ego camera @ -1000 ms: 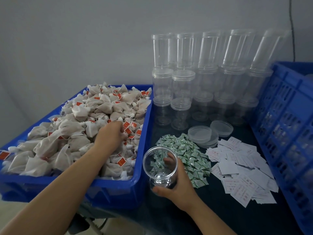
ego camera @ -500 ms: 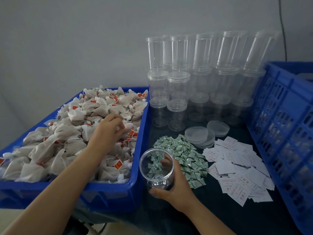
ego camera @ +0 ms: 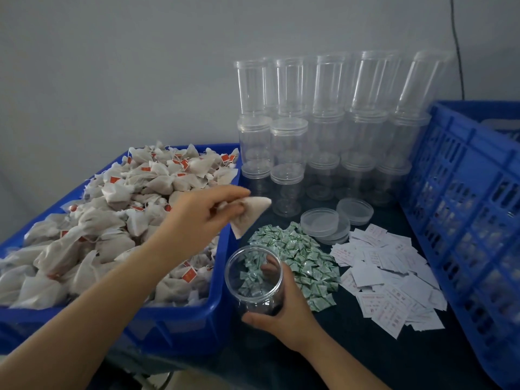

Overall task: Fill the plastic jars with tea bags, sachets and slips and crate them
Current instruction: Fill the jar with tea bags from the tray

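right hand [ego camera: 284,308] fingers blurred behind clear jar [ego camera: 254,280].

I cannot read the print on the white paper slips [ego camera: 388,280]. The blue slatted plastic crate [ego camera: 461,198] runs off the right edge, its contents blurred.

A small hand-packing station: a blue bin [ego camera: 180,322] heaped with tea bags [ego camera: 118,220], stacked clear jars [ego camera: 323,130], piles of sachets [ego camera: 298,257] and slips [ego camera: 394,280] on a dark surface [ego camera: 365,356], and a blue crate [ego camera: 464,215] against a bare grey wall [ego camera: 112,66].
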The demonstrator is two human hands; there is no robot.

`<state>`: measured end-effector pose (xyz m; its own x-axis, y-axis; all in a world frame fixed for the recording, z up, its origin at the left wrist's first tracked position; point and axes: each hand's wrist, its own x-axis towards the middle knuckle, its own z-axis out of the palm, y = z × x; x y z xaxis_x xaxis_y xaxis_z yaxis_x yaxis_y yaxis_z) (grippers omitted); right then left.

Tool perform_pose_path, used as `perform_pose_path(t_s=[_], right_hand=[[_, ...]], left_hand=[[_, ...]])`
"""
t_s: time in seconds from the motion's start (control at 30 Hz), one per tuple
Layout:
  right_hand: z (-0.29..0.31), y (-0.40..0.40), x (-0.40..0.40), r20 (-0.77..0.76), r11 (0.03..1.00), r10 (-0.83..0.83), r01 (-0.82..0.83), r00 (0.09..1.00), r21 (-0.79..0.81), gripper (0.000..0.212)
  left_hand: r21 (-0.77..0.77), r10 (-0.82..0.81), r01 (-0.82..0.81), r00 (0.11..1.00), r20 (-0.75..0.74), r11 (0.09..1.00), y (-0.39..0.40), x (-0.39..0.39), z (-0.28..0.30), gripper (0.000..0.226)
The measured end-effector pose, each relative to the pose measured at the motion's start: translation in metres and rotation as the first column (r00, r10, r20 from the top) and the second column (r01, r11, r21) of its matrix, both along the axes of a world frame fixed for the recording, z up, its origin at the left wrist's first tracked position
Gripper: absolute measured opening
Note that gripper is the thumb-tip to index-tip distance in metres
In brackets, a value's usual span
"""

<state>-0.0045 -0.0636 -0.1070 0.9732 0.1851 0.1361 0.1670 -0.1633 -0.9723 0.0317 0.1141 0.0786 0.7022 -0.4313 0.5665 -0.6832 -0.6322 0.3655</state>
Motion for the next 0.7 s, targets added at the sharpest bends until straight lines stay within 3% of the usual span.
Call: perform_pose_path(t_s=[0.27,0.7], right_hand=[[0.0,0.001,0.0,-0.01,1.0,-0.021,0.021,1.0,0.004,0.111],[0.001,-0.001,0.002,0.033,0.999,-0.032,0.033,0.999,-0.029,0.096]], left_hand=[[0.198,-0.151,0.168,0.983,-0.1,0.966,-0.021,-0.014,-0.032,0.028],[0.371,-0.043,0.121,0.976,-0.213,0.921,-0.019,-0.019,-0.043,0.011]])
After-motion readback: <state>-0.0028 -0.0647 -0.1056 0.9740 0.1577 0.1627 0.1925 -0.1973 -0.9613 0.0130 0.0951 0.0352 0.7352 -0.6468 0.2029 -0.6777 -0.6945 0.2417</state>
